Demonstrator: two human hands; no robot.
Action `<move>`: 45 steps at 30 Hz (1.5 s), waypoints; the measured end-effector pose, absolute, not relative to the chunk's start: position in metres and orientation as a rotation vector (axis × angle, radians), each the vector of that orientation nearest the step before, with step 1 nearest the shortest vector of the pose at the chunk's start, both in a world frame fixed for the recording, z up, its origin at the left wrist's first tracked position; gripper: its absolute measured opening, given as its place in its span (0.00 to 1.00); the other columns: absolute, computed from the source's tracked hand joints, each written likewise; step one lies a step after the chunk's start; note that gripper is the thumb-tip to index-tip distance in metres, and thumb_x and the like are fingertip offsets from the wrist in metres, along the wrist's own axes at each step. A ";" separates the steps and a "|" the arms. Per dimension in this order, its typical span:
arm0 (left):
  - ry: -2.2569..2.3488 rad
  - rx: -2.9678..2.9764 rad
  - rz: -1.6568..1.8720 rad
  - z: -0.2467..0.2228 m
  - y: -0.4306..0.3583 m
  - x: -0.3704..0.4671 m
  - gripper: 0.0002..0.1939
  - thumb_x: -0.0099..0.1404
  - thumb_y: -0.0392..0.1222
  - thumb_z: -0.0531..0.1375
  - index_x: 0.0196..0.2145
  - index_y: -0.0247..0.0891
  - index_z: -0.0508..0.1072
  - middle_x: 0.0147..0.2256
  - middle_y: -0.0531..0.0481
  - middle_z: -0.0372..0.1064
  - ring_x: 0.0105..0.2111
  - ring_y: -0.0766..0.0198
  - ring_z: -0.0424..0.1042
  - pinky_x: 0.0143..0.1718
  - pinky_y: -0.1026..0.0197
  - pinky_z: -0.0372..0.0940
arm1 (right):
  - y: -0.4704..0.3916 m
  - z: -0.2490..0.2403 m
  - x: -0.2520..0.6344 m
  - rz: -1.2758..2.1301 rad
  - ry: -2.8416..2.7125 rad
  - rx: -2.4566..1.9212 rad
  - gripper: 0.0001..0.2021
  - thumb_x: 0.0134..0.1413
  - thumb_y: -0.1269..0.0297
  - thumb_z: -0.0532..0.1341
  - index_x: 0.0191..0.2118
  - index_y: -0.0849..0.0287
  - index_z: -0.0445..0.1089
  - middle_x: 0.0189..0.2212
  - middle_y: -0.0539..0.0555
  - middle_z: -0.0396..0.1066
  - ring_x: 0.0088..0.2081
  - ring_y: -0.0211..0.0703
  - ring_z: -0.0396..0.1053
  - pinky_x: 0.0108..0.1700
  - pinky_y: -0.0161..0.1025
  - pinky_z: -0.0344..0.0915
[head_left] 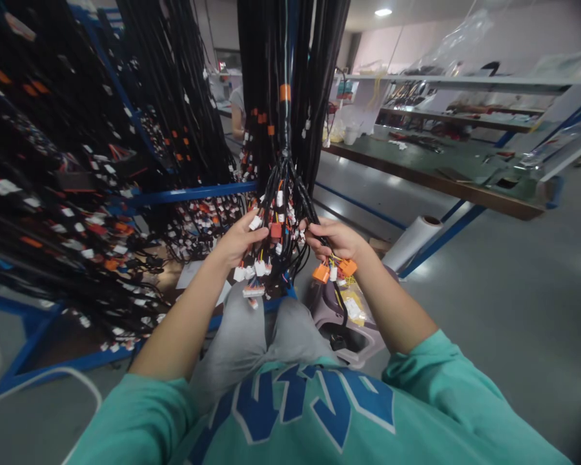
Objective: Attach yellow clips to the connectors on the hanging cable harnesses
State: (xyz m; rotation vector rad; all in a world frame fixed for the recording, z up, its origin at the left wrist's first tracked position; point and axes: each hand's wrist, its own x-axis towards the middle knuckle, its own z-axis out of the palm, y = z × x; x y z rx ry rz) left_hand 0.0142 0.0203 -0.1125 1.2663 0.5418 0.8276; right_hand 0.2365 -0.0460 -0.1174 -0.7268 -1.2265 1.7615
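A black wire harness [285,129] hangs upright in front of me, with an orange tape band near its top. Below the band it splits into several branches that end in plugs. My left hand [239,242] is closed around thin wires at the left side, thumb pointing toward a red connector [275,230]. White connectors [254,292] dangle beneath that hand. On the right, my right hand [336,237] grips a black branch between thumb and fingers. Orange connectors [321,273] and a white one hang out below its palm. The left fingertips are partly hidden behind the wires.
Dense bundles of harnesses [169,84] hang on a blue frame [193,194] to the left. A workbench [416,161] with tools stands at the right, a white roll [413,242] leaning near it. By my right knee is a pale plastic stool [368,345]. Another person [237,106] is partly visible behind.
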 end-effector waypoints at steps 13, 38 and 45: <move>0.802 1.360 1.548 -0.121 0.021 0.010 0.12 0.42 0.32 0.62 0.30 0.35 0.71 0.30 0.53 0.69 0.32 0.67 0.70 0.35 0.65 0.64 | -0.051 -0.118 0.214 1.538 -1.241 -0.879 0.19 0.48 0.55 0.64 0.38 0.56 0.55 0.17 0.41 0.64 0.13 0.30 0.60 0.16 0.30 0.65; 0.667 0.940 0.630 -0.143 -0.044 0.029 0.27 0.36 0.47 0.74 0.32 0.34 0.69 0.25 0.53 0.68 0.22 0.69 0.68 0.23 0.65 0.65 | -0.058 -0.134 0.200 1.018 -1.392 -1.017 0.23 0.48 0.56 0.63 0.50 0.56 0.62 0.53 0.55 0.65 0.56 0.48 0.60 0.62 0.50 0.52; 0.397 0.830 0.546 -0.148 -0.044 0.016 0.20 0.43 0.32 0.68 0.37 0.35 0.72 0.36 0.48 0.71 0.36 0.60 0.72 0.39 0.55 0.69 | -0.059 -0.135 0.202 1.042 -1.351 -1.030 0.24 0.50 0.50 0.62 0.51 0.56 0.63 0.54 0.55 0.65 0.56 0.46 0.61 0.60 0.46 0.57</move>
